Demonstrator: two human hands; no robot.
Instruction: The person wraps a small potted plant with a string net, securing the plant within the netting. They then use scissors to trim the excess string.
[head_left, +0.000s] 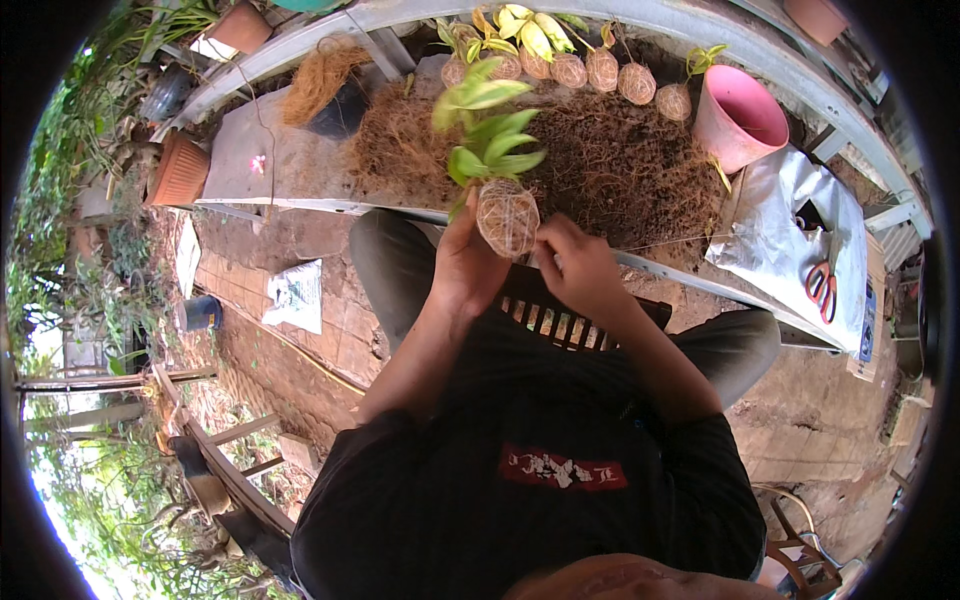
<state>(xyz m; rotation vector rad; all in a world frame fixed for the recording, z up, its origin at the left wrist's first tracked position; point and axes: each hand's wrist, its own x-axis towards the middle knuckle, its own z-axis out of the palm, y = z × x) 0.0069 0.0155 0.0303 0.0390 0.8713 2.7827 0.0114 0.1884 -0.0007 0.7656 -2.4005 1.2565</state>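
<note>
My left hand (469, 262) holds a plant ball (508, 217), a fibre-covered root ball wound with pale string. Green leaves (499, 142) rise from its top, pointing away from me. At the ball's right side, the fingers of my right hand (574, 259) are bent together and pinch the string. A thin length of string (660, 243) stretches from near this hand towards the silver plastic bag (780, 217) on the right. Behind the ball, dark soil mixed with fibre (615, 157) covers the tabletop, with loose brown coir fibre (405, 142) to its left.
Several similar wrapped balls (602, 70) line the table's back edge, some with yellowish leaves. A pink pot (739, 120) stands tilted at the back right. Orange-handled scissors (822, 289) lie on the silver bag. A hank of coir (322, 79) and a terracotta planter (178, 169) are on the left.
</note>
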